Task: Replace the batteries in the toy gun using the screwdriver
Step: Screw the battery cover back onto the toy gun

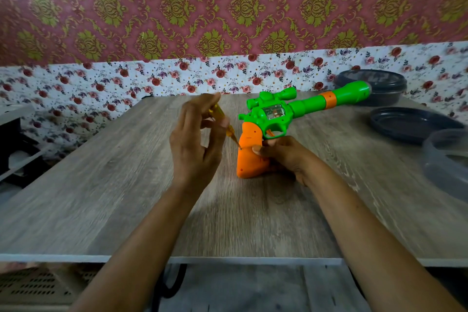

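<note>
Bare forearms (141,235) reach over a grey wood-grain table (101,185). The left hand (195,139) pinches a yellow translucent screwdriver (231,134), mostly hidden behind curled fingers, tip on the orange grip of a green plastic toy gun (278,111); the right hand (281,157) clasps that grip, mid-table.

A grey wood-grain table (101,197) stands against a wall (228,7) of maroon-and-gold damask above a rose-print band (76,88).

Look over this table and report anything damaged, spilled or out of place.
Nothing stands out. The green and orange plastic toy gun looks whole; the right hand grips its orange handle, and the left hand holds the yellow-handled screwdriver with its tip at a screw hole there. No spill shows on the grey wooden table.
</note>
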The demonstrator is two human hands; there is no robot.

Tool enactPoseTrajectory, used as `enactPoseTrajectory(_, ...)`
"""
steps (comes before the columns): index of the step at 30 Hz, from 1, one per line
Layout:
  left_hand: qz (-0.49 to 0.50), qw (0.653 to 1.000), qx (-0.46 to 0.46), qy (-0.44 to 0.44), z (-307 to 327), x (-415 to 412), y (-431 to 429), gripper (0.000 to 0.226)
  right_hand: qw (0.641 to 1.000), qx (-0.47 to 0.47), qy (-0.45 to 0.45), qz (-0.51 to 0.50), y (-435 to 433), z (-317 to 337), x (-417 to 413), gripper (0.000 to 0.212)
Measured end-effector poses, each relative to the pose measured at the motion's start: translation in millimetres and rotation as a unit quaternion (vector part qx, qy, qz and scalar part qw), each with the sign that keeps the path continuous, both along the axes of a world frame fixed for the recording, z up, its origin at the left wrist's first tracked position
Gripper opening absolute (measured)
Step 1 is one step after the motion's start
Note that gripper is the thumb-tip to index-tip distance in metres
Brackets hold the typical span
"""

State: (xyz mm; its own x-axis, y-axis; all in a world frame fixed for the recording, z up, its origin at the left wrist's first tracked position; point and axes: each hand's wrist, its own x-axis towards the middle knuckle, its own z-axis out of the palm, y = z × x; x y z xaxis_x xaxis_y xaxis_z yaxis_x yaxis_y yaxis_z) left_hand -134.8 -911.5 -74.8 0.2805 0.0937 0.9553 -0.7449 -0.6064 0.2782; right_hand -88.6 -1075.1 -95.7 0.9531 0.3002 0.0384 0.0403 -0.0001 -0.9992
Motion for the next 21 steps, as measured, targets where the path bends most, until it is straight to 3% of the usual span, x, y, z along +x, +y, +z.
enactPoseTrajectory(3,0.021,0.999,-0.003,-0.027,-0.1,1.3,0.4,0.019,1.0,0.0,0.001,0.004,0.1,0.6,-0.3,0.016)
enactPoseTrajectory(11,0.054,0.998,0.018,0.022,1.6,0.2,1.8,0.034,1.0,-0.009,0.005,-0.01,1.7,4.2,-3.4,0.01)
enactPoseTrajectory(18,0.032,0.999,-0.013,-0.014,1.8,0.2,0.6,0.026,1.0,-0.007,0.005,0.003,0.8,4.2,-4.8,0.024)
enactPoseTrajectory(21,0.041,0.999,-0.017,0.002,2.1,0.4,0.5,0.031,1.0,-0.007,0.01,0.0,0.5,3.1,-3.4,0.016)
